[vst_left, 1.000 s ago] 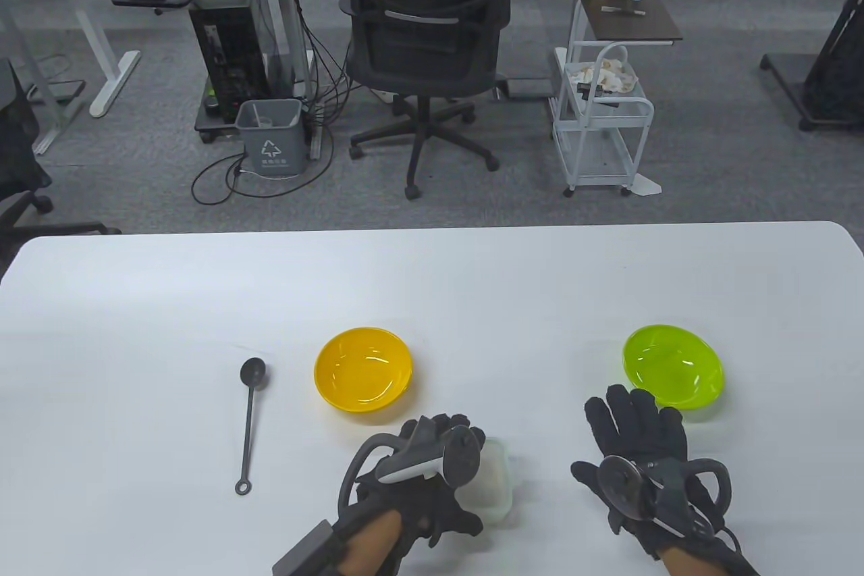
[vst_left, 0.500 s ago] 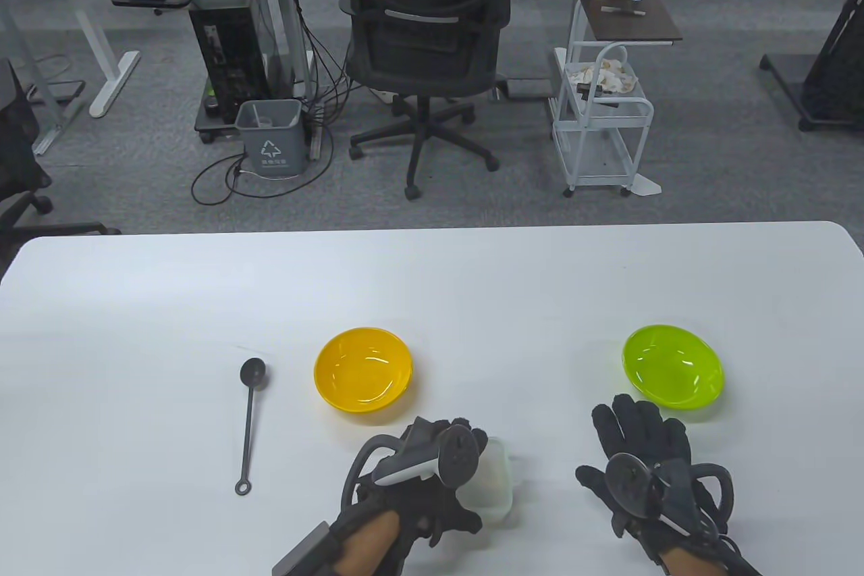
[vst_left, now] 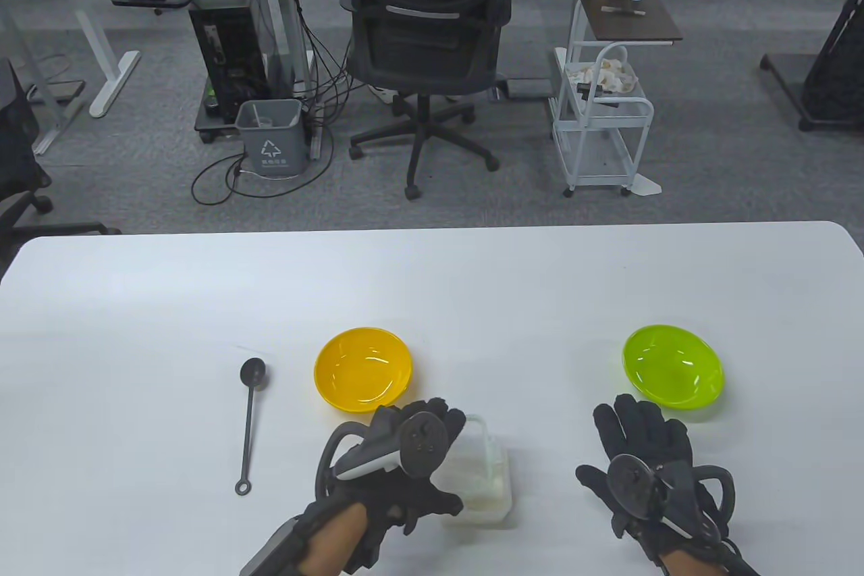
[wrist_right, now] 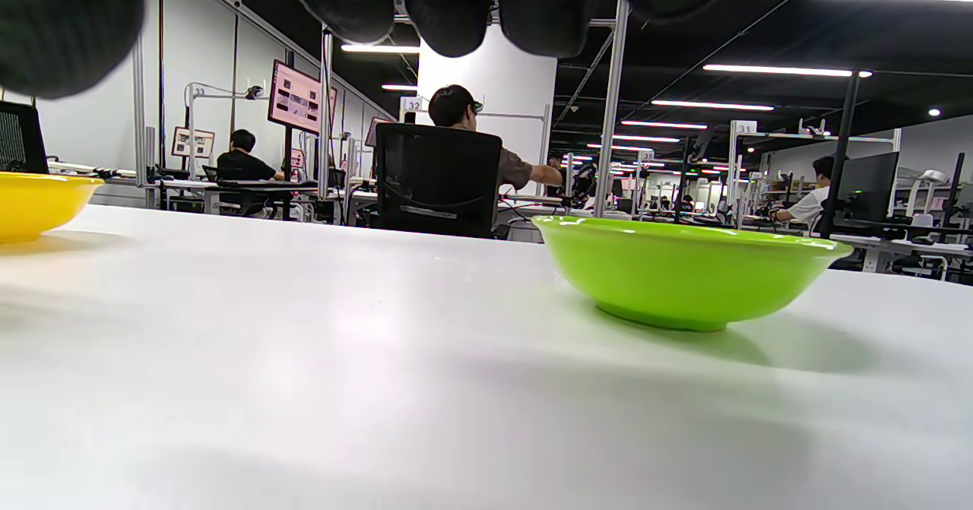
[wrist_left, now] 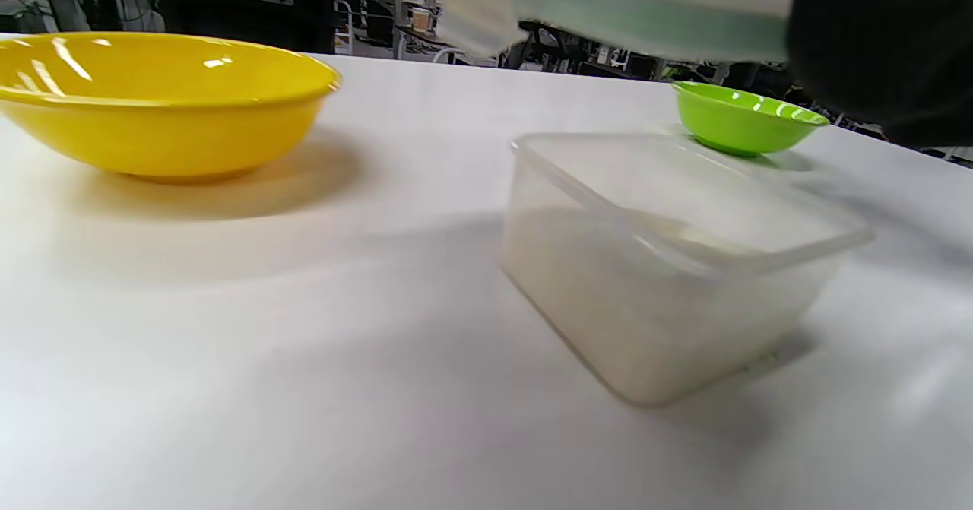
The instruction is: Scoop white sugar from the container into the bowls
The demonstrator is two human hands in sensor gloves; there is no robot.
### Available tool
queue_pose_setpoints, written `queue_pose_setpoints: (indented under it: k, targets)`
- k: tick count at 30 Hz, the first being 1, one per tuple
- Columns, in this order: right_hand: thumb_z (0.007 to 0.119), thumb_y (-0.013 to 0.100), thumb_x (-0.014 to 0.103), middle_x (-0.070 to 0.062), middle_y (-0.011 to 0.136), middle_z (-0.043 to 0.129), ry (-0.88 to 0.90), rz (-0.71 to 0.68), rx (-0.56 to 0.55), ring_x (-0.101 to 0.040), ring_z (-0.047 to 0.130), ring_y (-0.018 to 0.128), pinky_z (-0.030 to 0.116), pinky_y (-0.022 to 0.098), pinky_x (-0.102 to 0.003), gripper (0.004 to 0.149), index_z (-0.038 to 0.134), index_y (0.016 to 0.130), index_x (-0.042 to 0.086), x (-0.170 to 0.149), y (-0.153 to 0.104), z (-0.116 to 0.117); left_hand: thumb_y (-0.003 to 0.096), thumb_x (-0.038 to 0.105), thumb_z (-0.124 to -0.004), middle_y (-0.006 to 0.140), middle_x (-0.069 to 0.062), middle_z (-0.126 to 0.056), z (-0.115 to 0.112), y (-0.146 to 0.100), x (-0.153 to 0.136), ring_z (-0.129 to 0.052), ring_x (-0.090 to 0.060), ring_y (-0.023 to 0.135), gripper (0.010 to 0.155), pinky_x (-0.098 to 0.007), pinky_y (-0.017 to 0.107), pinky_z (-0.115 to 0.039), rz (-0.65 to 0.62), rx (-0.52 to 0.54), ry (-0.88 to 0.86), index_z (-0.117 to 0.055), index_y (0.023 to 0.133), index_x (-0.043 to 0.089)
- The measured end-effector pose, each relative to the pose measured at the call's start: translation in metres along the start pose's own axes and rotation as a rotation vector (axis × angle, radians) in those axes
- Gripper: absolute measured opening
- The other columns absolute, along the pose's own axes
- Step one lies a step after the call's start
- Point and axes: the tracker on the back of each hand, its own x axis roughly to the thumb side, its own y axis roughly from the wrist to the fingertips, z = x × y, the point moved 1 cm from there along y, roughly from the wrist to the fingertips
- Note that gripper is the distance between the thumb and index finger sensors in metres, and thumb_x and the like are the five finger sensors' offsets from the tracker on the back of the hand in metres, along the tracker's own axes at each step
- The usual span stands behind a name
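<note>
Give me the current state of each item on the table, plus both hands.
Container: open, sugar inside, on the table.
Lid: lifted off, held above the container.
Left hand: holds the lid.
Right hand: flat, fingers spread, holding nothing.
Yellow bowl: upright, empty.
Green bowl: upright, empty.
Spoon: lying on the table, untouched.

The left hand (vst_left: 398, 468) is curled, its grip closed on a clear lid (wrist_left: 608, 8), apparently lifted. To its right, the right hand (vst_left: 641, 461) lies flat, fingers spread, palm down.
</note>
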Motion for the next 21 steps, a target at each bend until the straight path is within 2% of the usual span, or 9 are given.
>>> queue_pose_setpoints:
  k: [4,9,15,21]
  targets:
    - [0.072,0.041,0.070,-0.009,0.120,0.037,0.003,0.003,0.003,-0.040,0.048,0.112,0.045,0.078,-0.061,0.083,0.041,0.109,0.034,0.000,0.000,0.000,0.0324,0.071,-0.082,0.125,0.003,-0.016,0.007,-0.015,-0.025,-0.030,-0.031,0.121,0.106,-0.060,0.086,-0.023,0.046,0.017,0.009,-0.023,0.114,0.038]
    - [0.072,0.041,0.070,-0.009,0.120,0.037,0.003,0.001,0.007,-0.040,0.048,0.112,0.045,0.078,-0.061,0.083,0.041,0.110,0.034,0.000,0.000,0.000,0.0321,0.071,-0.082,0.125,0.003,-0.016,-0.001,-0.029,-0.054,-0.031,-0.030,0.122,0.106,-0.060,0.086,-0.024,0.104,0.003,0.052,-0.023,0.114,0.039]
    - [0.072,0.041,0.069,-0.009,0.120,0.038,0.005,0.002,0.003,-0.040,0.048,0.112,0.045,0.078,-0.061,0.083,0.042,0.109,0.034,0.000,-0.001,0.000,0.0315,0.072,-0.082,0.125,0.003,-0.018,-0.033,-0.032,-0.089,-0.032,-0.031,0.121,0.105,-0.059,0.086,-0.026,0.167,-0.067,0.075,-0.025,0.114,0.039]
    - [0.072,0.041,0.069,-0.009,0.120,0.038,0.006,-0.001,0.009,-0.039,0.048,0.111,0.045,0.078,-0.061,0.083,0.042,0.109,0.034,0.001,-0.001,0.001,0.0311,0.072,-0.081,0.124,0.004,-0.021,-0.063,-0.025,-0.100,-0.033,-0.030,0.121,0.105,-0.059,0.086,-0.026,0.165,-0.146,0.056,-0.026,0.114,0.040]
